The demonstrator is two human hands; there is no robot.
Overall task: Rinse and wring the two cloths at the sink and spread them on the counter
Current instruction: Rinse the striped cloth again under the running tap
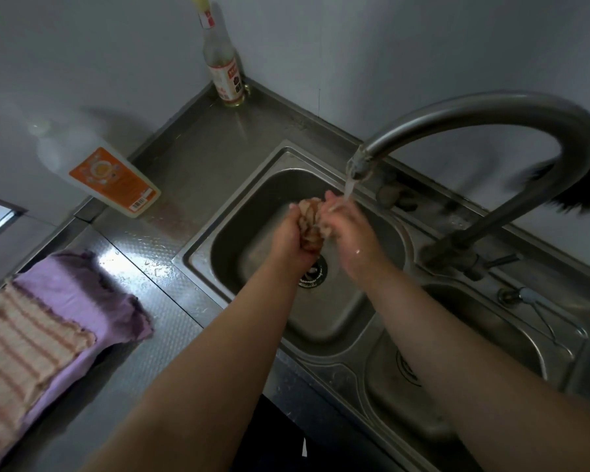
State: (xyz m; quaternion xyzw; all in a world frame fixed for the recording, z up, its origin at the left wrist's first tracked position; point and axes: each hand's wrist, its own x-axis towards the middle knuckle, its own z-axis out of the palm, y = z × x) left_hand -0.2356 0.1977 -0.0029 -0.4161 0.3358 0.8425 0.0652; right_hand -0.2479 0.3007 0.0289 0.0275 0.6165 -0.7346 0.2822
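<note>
A bunched, wet, pinkish striped cloth is held over the left basin of the steel sink. My left hand grips its left side and my right hand grips its right side, fingers curled round it. Water runs from the curved faucet onto my right fingers and the cloth's edge. On the counter at the left lies a purple cloth, spread flat, with another striped cloth lying on top of it.
A clear bottle with an orange label leans on the counter by the wall. A tall glass bottle stands in the back corner. The right basin holds a metal utensil. A dark brush sits at the far right.
</note>
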